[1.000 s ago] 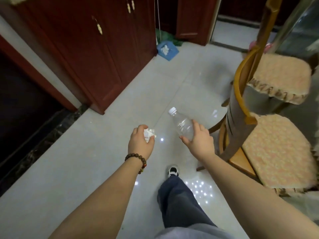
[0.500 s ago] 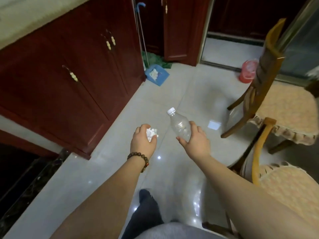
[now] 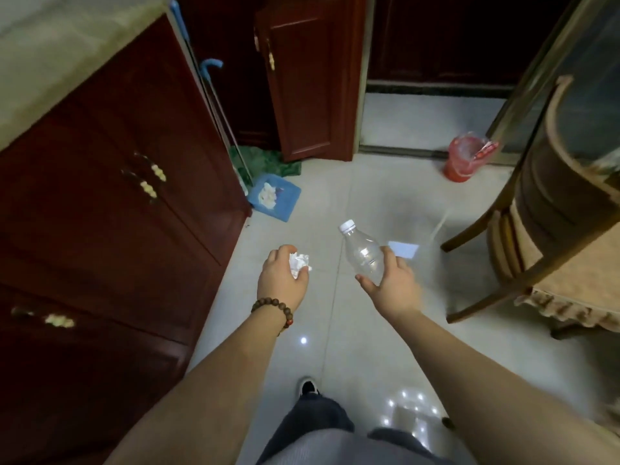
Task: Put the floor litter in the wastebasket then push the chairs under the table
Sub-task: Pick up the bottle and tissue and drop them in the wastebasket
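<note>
Head view: both forearms extend forward over the tiled floor [image 3: 335, 182], the hands well apart; the left hand [image 3: 282, 280], back uppermost, is closed around a crumpled white paper [image 3: 298, 262] that shows between thumb and fingers; a bead bracelet [image 3: 273, 311] circles that wrist; the right hand [image 3: 391, 286] is clamped around the lower body of a clear plastic bottle [image 3: 362, 252]. The bottle's long axis tilts up and to the left, white cap leading, its base hidden in the palm. The red wastebasket [image 3: 464, 158] stands on the floor far ahead to the right, well apart from both hands, beside a wooden chair [image 3: 550, 209] cut off by the right edge. A blue dustpan [image 3: 275, 196] lies by the red cabinet [image 3: 117, 182]; its contents are hard to make out.
</note>
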Tool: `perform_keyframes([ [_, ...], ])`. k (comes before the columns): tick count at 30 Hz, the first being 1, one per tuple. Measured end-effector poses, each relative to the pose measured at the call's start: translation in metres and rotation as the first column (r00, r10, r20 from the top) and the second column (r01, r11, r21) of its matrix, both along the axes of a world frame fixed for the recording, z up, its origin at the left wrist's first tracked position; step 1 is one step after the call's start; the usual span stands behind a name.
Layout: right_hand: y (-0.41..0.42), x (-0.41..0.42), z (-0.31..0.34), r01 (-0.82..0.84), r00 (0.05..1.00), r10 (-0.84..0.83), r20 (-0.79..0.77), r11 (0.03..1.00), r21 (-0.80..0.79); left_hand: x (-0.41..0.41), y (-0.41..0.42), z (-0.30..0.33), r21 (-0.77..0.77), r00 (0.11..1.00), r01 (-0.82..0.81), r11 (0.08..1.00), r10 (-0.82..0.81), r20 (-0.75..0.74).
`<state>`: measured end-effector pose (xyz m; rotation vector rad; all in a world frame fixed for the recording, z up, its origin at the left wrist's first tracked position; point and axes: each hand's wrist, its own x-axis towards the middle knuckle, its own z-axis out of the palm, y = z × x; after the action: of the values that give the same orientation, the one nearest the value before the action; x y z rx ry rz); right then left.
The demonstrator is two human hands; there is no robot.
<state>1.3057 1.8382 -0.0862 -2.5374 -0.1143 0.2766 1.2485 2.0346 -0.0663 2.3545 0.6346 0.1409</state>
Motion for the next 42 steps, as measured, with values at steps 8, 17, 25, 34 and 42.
perform_keyframes([
  [8, 0.002, 0.15, 0.0, 0.213, 0.977, -0.212, 0.015, 0.974, -0.074, 0.186, 0.026, -0.002, -0.031, 0.986, 0.165, 0.986, -0.166, -0.03],
  [17, -0.048, 0.368, -0.035, 0.393, 0.919, -0.394, 0.008, 0.915, -0.097, 0.446, -0.035, -0.032, -0.033, 0.92, 0.386, 0.922, -0.387, -0.057],
  [25, -0.119, 0.584, -0.018, 0.521, 0.852, -0.523, 0.001, 0.849, -0.087, 0.689, -0.11, -0.017, -0.028, 0.862, 0.501, 0.865, -0.502, -0.069],
  [34, -0.172, 0.734, -0.034, 0.65, 0.752, -0.658, -0.049, 0.751, -0.115, 0.875, -0.176, -0.039, -0.071, 0.759, 0.635, 0.769, -0.638, -0.125],
  [42, -0.199, 0.892, -0.088, 0.805, 0.55, -0.82, -0.157, 0.571, -0.163, 1.077, -0.219, -0.099, -0.154, 0.623, 0.738, 0.657, -0.751, -0.217],
])
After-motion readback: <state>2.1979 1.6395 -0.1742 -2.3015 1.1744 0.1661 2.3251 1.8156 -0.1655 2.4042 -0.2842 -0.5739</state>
